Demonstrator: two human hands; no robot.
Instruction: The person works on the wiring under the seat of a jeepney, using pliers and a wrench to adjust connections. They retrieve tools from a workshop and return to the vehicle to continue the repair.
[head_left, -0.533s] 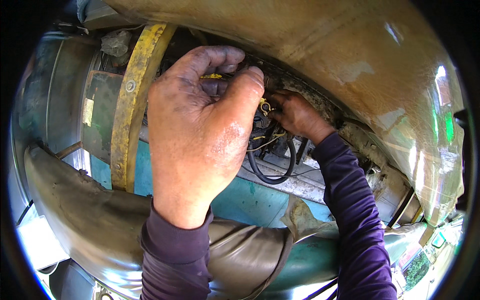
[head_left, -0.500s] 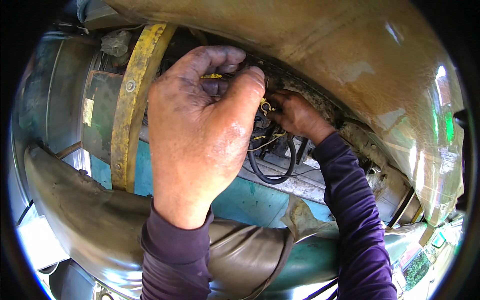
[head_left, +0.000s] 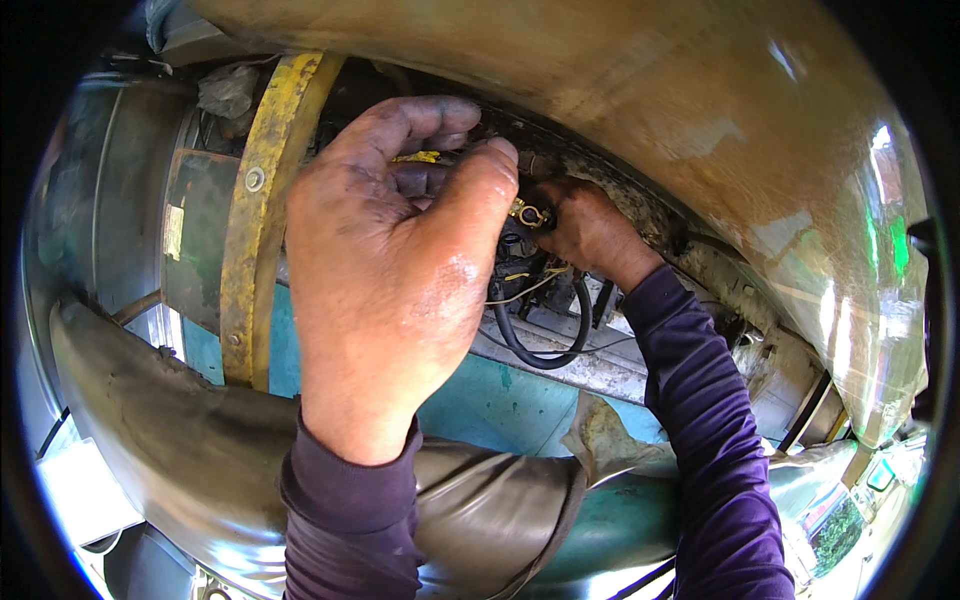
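My left hand (head_left: 385, 245) is up close in the middle of the view, its back toward me. Its fingers curl in toward the thumb, and whatever they hold, if anything, is hidden. A bit of yellow (head_left: 418, 157) shows through the gap between them. Beyond it, my right hand (head_left: 588, 230) reaches into the narrow bay, fingers closed on a brass-coloured ring-shaped clamp (head_left: 530, 214). Its fingertips are partly in shadow. Just below that clamp lie dark parts with thin yellowish wires (head_left: 535, 285) and a thick black cable (head_left: 535, 358) bent in a loop.
A worn yellow metal bar (head_left: 262, 200) crosses the bay on the left. Overhead hangs a large brown padded cover (head_left: 640, 90). Along the near side runs a brown padded edge (head_left: 200, 430) with a torn flap (head_left: 600, 435). Blue panelling (head_left: 500, 400) lies below the cable.
My right hand has turned slightly, and the brass clamp shows more fully, facing me. My left hand has shifted a little to the left, fingers still curled.
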